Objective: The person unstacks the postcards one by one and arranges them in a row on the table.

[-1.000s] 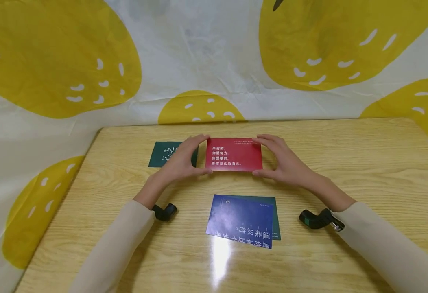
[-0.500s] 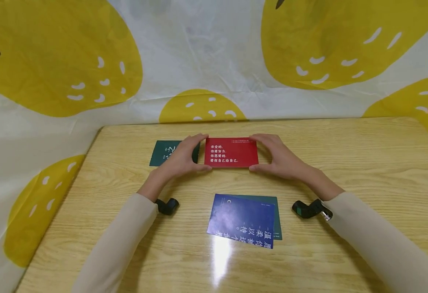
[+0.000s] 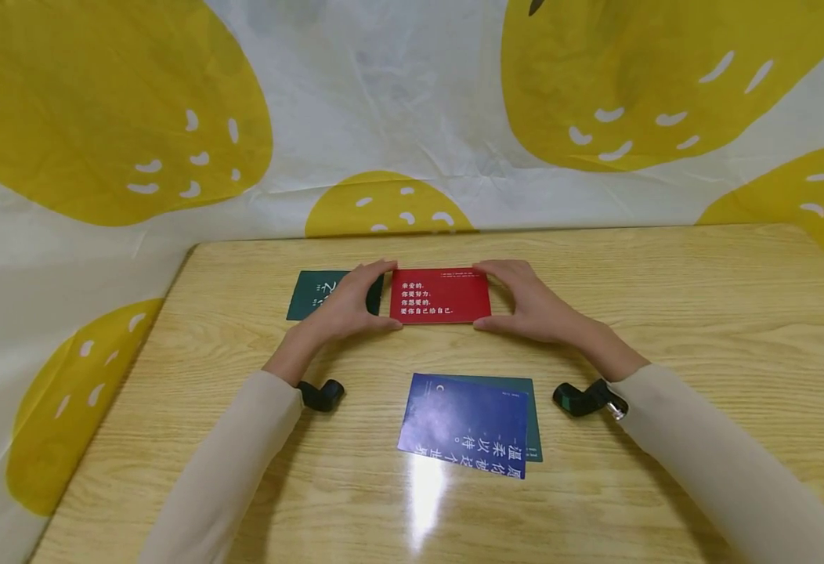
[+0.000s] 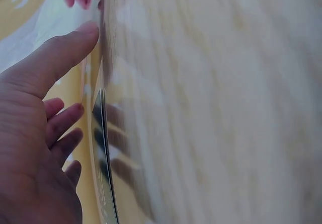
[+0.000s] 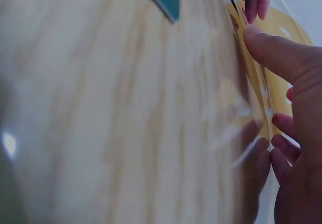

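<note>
In the head view a red card (image 3: pixel 440 296) with white lettering faces up between both hands, close over the table or on it. My left hand (image 3: pixel 341 309) holds its left end, thumb at the near corner and fingers at the far corner. Its right end is held the same way by my right hand (image 3: pixel 535 305). Partly hidden behind the left hand lies a dark green card (image 3: pixel 306 294). Both wrist views show thumb and fingers spread along the card's edge, with the card nearly edge-on.
Nearer on the wooden table (image 3: pixel 243 470), a blue card (image 3: pixel 461 423) lies askew over a green one (image 3: pixel 533 427). A white cloth (image 3: pixel 398 94) with yellow fruit shapes hangs behind the table and along its left side.
The red card has shifted slightly left and looks smaller, lower towards the table. My right hand has moved left with it, while the left has barely moved. Other cards stay put.
</note>
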`<state>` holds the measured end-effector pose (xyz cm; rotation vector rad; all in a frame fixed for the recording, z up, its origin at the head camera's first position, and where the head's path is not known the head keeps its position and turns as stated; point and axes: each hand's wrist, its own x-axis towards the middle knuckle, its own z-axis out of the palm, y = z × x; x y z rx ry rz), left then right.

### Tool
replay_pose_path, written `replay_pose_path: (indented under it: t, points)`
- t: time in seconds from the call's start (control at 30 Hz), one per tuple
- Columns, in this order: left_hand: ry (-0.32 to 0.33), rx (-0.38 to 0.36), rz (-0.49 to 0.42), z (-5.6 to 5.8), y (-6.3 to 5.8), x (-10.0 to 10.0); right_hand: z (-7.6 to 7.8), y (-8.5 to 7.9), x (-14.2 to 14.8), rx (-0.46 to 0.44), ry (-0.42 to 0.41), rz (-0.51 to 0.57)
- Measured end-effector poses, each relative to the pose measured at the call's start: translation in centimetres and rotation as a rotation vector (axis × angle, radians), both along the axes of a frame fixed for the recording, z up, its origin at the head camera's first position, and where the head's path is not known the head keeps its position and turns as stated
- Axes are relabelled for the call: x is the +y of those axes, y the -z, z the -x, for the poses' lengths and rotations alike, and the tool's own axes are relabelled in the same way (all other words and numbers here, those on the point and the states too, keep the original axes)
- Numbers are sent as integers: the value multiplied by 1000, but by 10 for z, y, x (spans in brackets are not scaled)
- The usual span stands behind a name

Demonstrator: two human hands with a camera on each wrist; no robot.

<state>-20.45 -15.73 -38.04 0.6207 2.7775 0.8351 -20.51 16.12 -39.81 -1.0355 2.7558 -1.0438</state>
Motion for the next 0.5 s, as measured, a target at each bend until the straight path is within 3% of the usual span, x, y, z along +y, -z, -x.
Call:
replay_pose_path:
  t: [0.5]
  points:
    - [12,-9,34,3,2,0,3,3,-1,17,-6,-33]
